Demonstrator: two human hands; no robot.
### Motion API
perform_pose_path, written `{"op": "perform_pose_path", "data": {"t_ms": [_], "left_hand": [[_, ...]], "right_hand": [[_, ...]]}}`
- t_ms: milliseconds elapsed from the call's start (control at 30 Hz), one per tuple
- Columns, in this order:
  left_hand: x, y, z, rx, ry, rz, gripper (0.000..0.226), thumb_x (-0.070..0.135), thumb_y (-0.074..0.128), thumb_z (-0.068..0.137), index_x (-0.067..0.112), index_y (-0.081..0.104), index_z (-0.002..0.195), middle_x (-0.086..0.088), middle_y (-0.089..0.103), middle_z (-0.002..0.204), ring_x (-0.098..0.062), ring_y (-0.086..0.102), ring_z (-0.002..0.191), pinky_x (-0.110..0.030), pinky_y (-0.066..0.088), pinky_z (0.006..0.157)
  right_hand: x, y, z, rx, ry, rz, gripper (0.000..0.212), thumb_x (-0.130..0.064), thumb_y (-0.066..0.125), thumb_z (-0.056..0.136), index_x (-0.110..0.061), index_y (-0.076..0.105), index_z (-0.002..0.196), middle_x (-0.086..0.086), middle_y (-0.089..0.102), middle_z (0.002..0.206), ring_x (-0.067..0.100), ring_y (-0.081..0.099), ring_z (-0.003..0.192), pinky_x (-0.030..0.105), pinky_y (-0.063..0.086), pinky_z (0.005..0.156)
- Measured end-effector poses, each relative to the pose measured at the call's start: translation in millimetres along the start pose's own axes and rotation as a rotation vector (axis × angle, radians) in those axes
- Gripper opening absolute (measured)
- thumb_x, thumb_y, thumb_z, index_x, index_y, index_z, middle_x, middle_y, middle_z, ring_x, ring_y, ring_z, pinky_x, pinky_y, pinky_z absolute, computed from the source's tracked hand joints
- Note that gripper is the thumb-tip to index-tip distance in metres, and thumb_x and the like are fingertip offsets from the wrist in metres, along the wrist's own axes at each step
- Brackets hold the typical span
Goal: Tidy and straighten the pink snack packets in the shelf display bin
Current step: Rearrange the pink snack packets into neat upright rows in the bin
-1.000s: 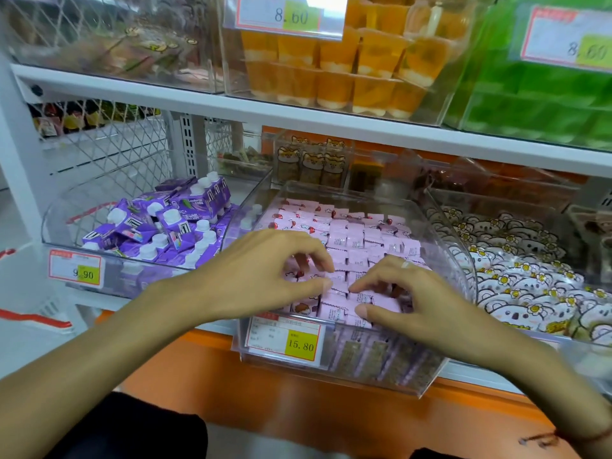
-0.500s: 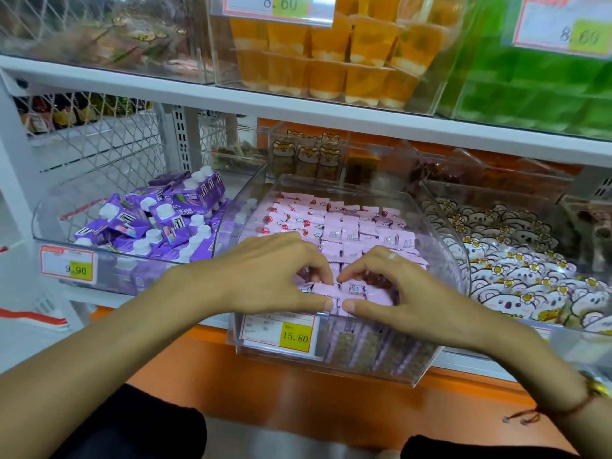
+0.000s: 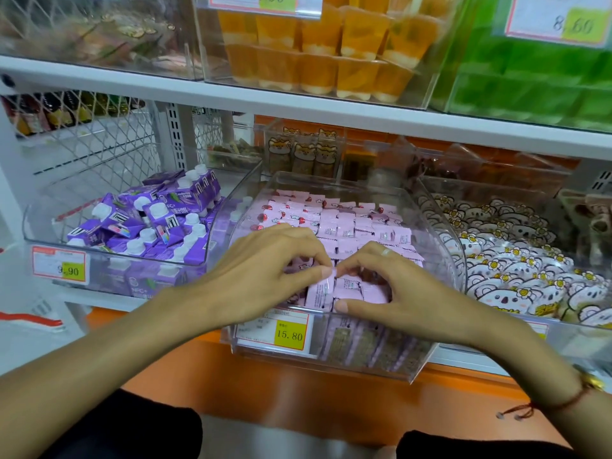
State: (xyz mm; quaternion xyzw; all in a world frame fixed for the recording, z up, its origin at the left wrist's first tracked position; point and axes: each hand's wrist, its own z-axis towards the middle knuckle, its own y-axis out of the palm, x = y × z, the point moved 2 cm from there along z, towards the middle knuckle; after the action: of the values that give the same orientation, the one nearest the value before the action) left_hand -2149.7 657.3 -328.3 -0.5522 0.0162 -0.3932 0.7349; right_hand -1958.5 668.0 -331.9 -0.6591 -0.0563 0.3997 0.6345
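Observation:
Many small pink snack packets (image 3: 347,226) fill a clear plastic display bin (image 3: 440,240) on the middle shelf, standing in rough rows. Both hands are over the front rows. My left hand (image 3: 265,270) pinches the top edge of an upright pink packet (image 3: 319,291) between thumb and forefinger. My right hand (image 3: 407,293) curls over the neighbouring front packets (image 3: 351,286), its fingertips meeting the left hand's and its thumb lying along the bin's front rim. The packets under both palms are hidden.
A bin of purple drink cartons (image 3: 149,223) stands to the left, a bin of koala-print packets (image 3: 516,270) to the right. A yellow 15.80 price tag (image 3: 275,329) hangs on the pink bin's front. Orange jelly cups (image 3: 318,54) sit on the shelf above.
Both hands have come together at the front middle of the bin, and the left thumb and forefinger now pinch one upright packet. The view has shifted a little closer.

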Motion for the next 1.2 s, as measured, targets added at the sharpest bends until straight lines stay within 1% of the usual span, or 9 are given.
{"op": "perform_pose_path", "data": {"t_ms": [300, 467, 533, 633, 733, 833, 933, 1100, 1200], "left_hand": [[4, -19, 3, 0.442, -0.042, -0.344, 0.01, 0.035, 0.056, 0.092, 0.032, 0.064, 0.087, 0.015, 0.066, 0.081, -0.004, 0.062, 0.077, -0.027, 0.052, 0.073], [7, -25, 4, 0.568, -0.026, -0.409, 0.008, 0.029, 0.057, 0.094, 0.029, 0.064, 0.091, 0.018, 0.064, 0.082, 0.0, 0.06, 0.079, -0.023, 0.052, 0.068], [6, -25, 5, 0.556, -0.04, -0.425, 0.009, 0.029, 0.056, 0.094, 0.029, 0.065, 0.093, 0.018, 0.065, 0.086, 0.0, 0.061, 0.083, -0.022, 0.053, 0.07], [2, -24, 7, 0.508, -0.066, -0.492, 0.018, 0.036, 0.054, 0.092, 0.028, 0.063, 0.105, 0.015, 0.067, 0.101, 0.0, 0.062, 0.097, -0.026, 0.055, 0.08], [-6, -24, 5, 0.435, -0.097, -0.54, 0.031, 0.048, 0.056, 0.081, 0.029, 0.057, 0.106, 0.018, 0.064, 0.103, 0.0, 0.061, 0.097, -0.022, 0.053, 0.081], [-15, -20, -1, 0.1, -0.082, -0.244, 0.029, 0.053, 0.063, 0.076, 0.034, 0.062, 0.098, 0.023, 0.062, 0.097, 0.001, 0.06, 0.091, -0.022, 0.052, 0.078], [-20, -16, -8, -0.141, -0.045, 0.169, 0.027, 0.061, 0.061, 0.079, 0.045, 0.064, 0.101, 0.035, 0.061, 0.096, 0.01, 0.054, 0.096, -0.008, 0.041, 0.072], [-14, -17, -6, -0.143, -0.072, 0.266, 0.026, 0.061, 0.054, 0.084, 0.046, 0.064, 0.101, 0.03, 0.064, 0.1, 0.005, 0.056, 0.094, -0.022, 0.046, 0.071], [-8, -19, -5, 0.067, -0.087, 0.123, 0.033, 0.055, 0.051, 0.087, 0.047, 0.053, 0.119, 0.03, 0.056, 0.108, 0.012, 0.053, 0.091, -0.021, 0.046, 0.073]], "right_hand": [[-1, 0, -1, -0.026, 0.007, -0.08, 0.043, -0.055, 0.06, 0.08, -0.035, 0.051, 0.118, -0.015, 0.043, 0.106, -0.001, 0.041, 0.098, 0.021, 0.038, 0.09], [-12, 4, -1, 0.12, 0.02, 0.161, 0.065, -0.076, 0.055, 0.063, -0.044, 0.046, 0.12, -0.026, 0.048, 0.115, -0.011, 0.045, 0.106, 0.005, 0.038, 0.085], [-16, 7, 4, 0.222, 0.007, 0.261, 0.056, -0.065, 0.061, 0.07, -0.036, 0.054, 0.117, -0.024, 0.057, 0.109, -0.006, 0.053, 0.1, 0.009, 0.043, 0.082], [-17, 3, 9, 0.354, 0.021, 0.433, 0.025, -0.027, 0.07, 0.082, -0.024, 0.064, 0.106, -0.012, 0.067, 0.097, -0.001, 0.063, 0.082, 0.014, 0.049, 0.072], [-8, -10, 8, 0.485, 0.142, 0.673, 0.019, -0.024, 0.068, 0.083, -0.023, 0.065, 0.102, -0.005, 0.071, 0.095, 0.002, 0.067, 0.083, 0.014, 0.051, 0.073], [-1, -19, 6, 0.465, 0.304, 1.044, 0.019, -0.027, 0.064, 0.084, -0.018, 0.069, 0.1, 0.001, 0.074, 0.09, 0.012, 0.068, 0.077, 0.02, 0.056, 0.071], [-4, -18, 3, 0.316, 0.366, 1.304, 0.015, -0.022, 0.061, 0.081, -0.017, 0.074, 0.089, 0.003, 0.072, 0.086, 0.012, 0.067, 0.068, 0.018, 0.056, 0.063], [-9, -21, 4, 0.156, 0.401, 1.522, 0.026, -0.019, 0.056, 0.08, -0.007, 0.063, 0.102, 0.005, 0.067, 0.075, 0.012, 0.062, 0.056, 0.019, 0.05, 0.051], [-12, -22, 4, 0.091, 0.375, 1.544, 0.027, -0.019, 0.055, 0.08, -0.006, 0.064, 0.102, 0.008, 0.061, 0.083, 0.015, 0.055, 0.061, 0.019, 0.044, 0.053]]}}
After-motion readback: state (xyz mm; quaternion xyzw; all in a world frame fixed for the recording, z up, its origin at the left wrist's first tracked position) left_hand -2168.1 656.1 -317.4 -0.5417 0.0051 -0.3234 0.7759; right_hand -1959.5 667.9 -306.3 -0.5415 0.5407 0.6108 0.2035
